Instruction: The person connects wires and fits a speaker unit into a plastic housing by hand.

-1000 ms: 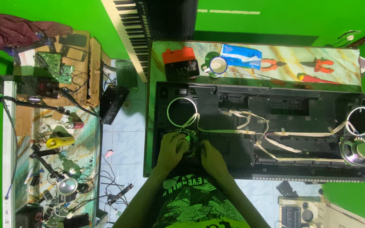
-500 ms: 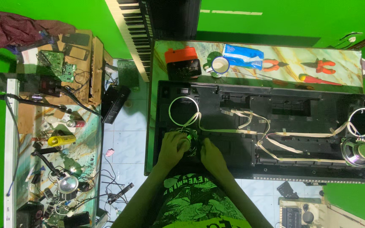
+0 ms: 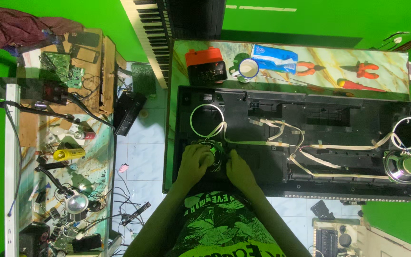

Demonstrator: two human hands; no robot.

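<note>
Head view: both hands unmoved; left hand [image 3: 195,163] grip clamped on speaker [image 3: 213,153], right hand [image 3: 239,170] grip unclear.

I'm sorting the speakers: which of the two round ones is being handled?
The left speaker, between both hands; the right speaker lies untouched at the case's far end.

An electronics repair workshop, by every sign; an opened black keyboard casing [image 3: 300,143] lies on a marbled table [image 3: 396,71] with ribbon cables [image 3: 272,138] and a bare speaker [image 3: 402,166] exposed; red-handled pliers [image 3: 310,69] and a screwdriver [image 3: 357,85] wait beside it; a side bench [image 3: 29,138] holds green circuit boards [image 3: 63,66], loose wires and small parts; the walls are bright green.
</note>
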